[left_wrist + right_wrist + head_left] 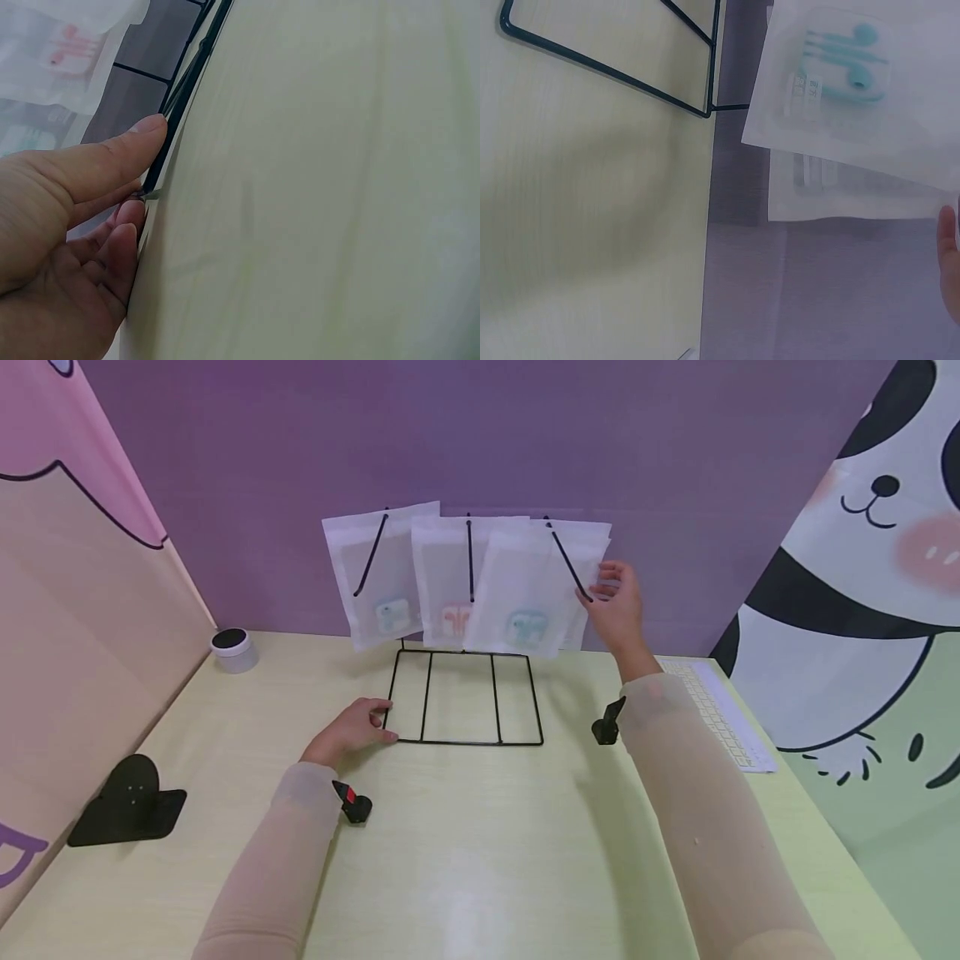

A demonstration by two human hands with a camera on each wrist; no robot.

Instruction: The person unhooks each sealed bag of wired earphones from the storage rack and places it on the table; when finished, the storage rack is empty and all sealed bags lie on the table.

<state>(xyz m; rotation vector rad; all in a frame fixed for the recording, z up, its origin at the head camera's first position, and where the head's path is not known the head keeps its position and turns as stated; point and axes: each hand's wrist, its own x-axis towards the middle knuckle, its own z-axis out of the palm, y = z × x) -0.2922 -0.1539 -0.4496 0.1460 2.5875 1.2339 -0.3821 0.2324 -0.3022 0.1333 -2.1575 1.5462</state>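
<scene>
On right hook (pixel 572 567); pouch (pixel 513 589) lengthwise near-upright

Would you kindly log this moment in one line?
left hand: grips rack base; right hand: at right hook; white pouches: on hooks

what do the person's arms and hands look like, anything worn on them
The left hand and right hand wear no gloves. The left sleeve and right sleeve are long, plain and pale beige-pink. Small black devices sit at the wrists; the left device shows a red patch.
</scene>
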